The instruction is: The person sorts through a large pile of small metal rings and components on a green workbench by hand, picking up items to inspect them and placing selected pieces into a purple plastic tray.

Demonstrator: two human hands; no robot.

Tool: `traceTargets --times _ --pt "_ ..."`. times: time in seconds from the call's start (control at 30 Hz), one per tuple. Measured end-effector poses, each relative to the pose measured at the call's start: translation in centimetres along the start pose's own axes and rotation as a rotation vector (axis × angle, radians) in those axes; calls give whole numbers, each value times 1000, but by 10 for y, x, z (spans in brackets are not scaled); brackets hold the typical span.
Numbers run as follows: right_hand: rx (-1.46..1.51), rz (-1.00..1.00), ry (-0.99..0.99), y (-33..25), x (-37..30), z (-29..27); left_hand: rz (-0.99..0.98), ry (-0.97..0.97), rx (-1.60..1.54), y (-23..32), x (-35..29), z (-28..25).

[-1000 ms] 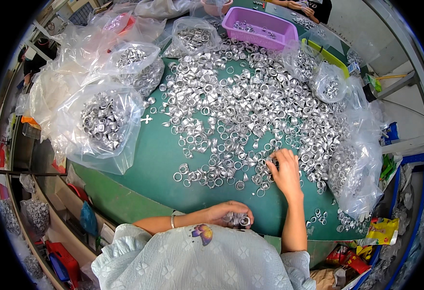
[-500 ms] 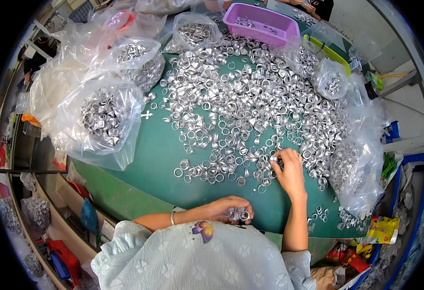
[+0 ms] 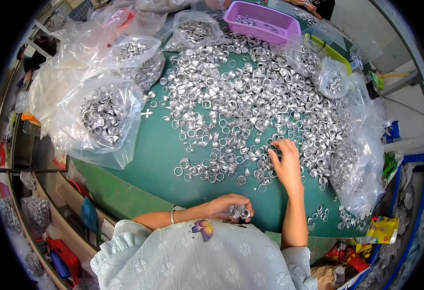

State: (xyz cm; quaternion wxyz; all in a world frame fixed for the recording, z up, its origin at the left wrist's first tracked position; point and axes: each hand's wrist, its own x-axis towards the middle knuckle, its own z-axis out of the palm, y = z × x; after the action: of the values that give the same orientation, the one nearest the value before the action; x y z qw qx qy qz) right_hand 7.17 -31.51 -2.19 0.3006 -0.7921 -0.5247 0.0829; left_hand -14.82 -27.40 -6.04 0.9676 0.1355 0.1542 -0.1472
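Note:
A wide heap of silver-coloured metal rings point(image 3: 250, 96) lies over the green table. Close to my body, my left hand point(image 3: 224, 207) is cupped round several rings point(image 3: 237, 211), which show between its thumb and fingers. My right hand point(image 3: 287, 162) reaches over the near part of the heap, with its fingers bent and its thumb apart from them. Nothing shows in its grasp, and the rings under its fingertips are partly hidden. Left of that hand, a looser cluster of rings point(image 3: 212, 171) spreads toward me.
Open plastic bags of rings point(image 3: 103, 116) stand on the left, with another bag point(image 3: 196, 30) at the back. A purple basket point(image 3: 263, 21) holds some rings. Clear bags point(image 3: 357, 159) line the right side. A small cross-shaped piece point(image 3: 146, 113) lies left. Another person's hands point(image 3: 308, 6) show far off.
My right hand has shifted slightly away from me, and its fingers have spread; the ring at its fingertips no longer shows there. My left hand stays in place with its rings.

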Motion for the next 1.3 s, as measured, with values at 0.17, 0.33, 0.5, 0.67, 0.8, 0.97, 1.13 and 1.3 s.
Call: traceTargets --times 0.17,0.33,0.5,0.67,0.8,0.97,1.13,1.3 --pt "51 -83 81 -7 28 17 22 -5 23 -3 2 -6" --pt "-166 -222 94 -10 62 37 26 -6 10 -1 1 -6" --pt "-346 -237 104 -6 67 53 28 35 46 1 -3 -3" --pt "-477 -286 99 -3 72 59 35 23 12 -1 -3 -5" --pt "-427 -335 60 -4 74 47 36 -9 -5 -3 0 -6" --pt "-209 -332 189 2 60 34 76 0 -5 -3 0 -6" --pt "542 16 19 12 27 24 161 -27 -20 12 -2 4" --pt "608 -228 -480 -42 1 -25 248 -133 -11 24 -7 0"
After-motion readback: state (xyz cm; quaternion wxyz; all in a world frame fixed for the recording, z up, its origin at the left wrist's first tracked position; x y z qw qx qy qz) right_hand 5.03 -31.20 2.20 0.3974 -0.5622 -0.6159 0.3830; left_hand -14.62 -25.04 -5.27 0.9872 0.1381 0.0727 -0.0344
